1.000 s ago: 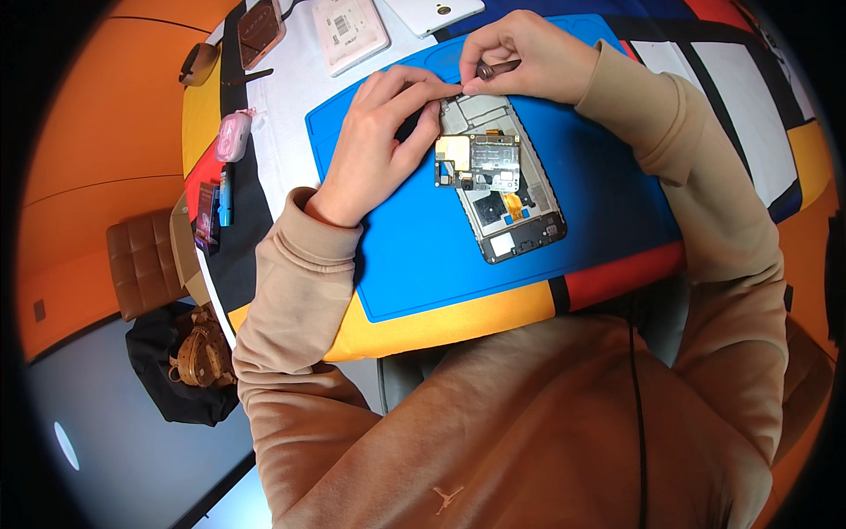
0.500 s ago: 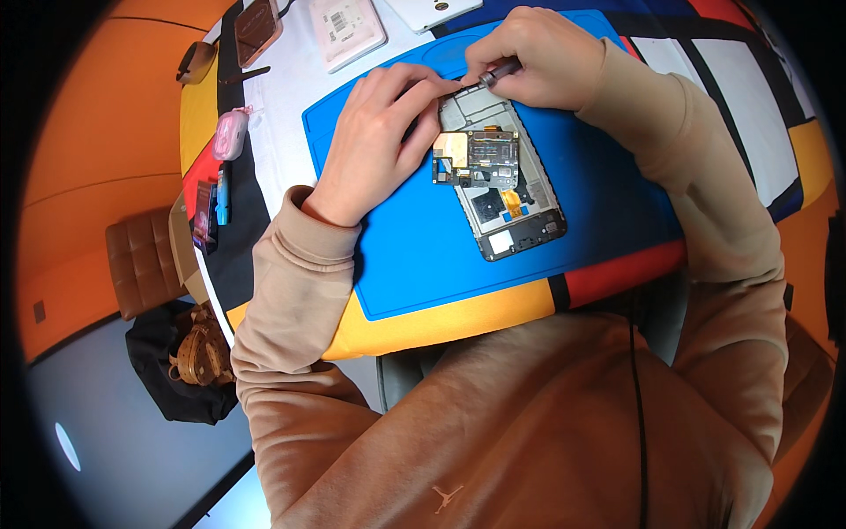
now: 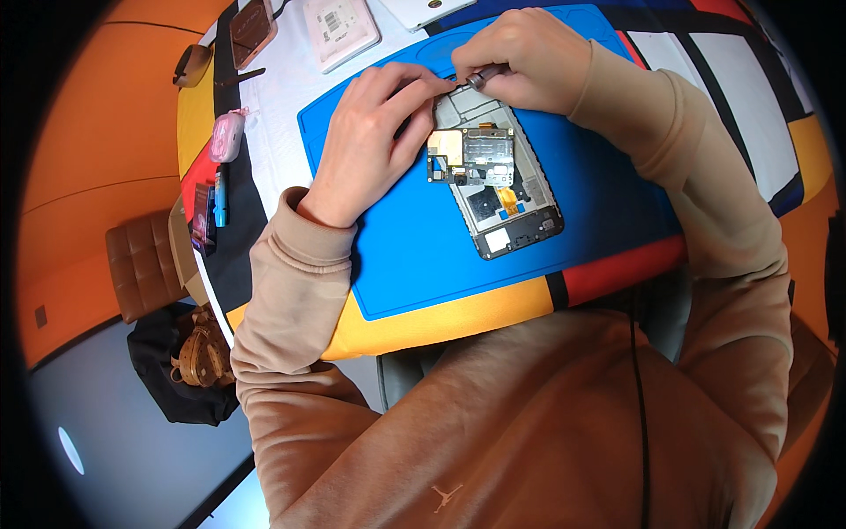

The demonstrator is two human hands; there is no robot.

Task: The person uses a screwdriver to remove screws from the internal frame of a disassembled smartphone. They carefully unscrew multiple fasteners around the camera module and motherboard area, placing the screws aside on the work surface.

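Note:
An opened smartphone frame [image 3: 538,229] lies slanted on a blue work mat [image 3: 397,264], its grey metal inside facing up. Across its middle rests a loose circuit board [image 3: 489,154] with a gold-coloured patch, and a yellow flex cable [image 3: 508,201] shows below the board. At the frame's far left corner, my left hand [image 3: 374,119] is closed on the edge, its index finger by the tool's tip. My right hand [image 3: 538,62] grips a grey, round-handled screwdriver [image 3: 480,79], pointed at the frame's far end. Fingers hide the exact spot where the tip touches.
Beyond the mat lie a pale box [image 3: 342,31], a white flat device [image 3: 427,11] and a brown case [image 3: 253,33]. Along the table's left side sit a pink earphone case [image 3: 227,137], a blue marker [image 3: 221,196] and a dark small box [image 3: 204,216].
My right hand and the screwdriver have shifted slightly left, closer to my left fingertips. The whole view has moved a little; the frame and circuit board keep their arrangement.

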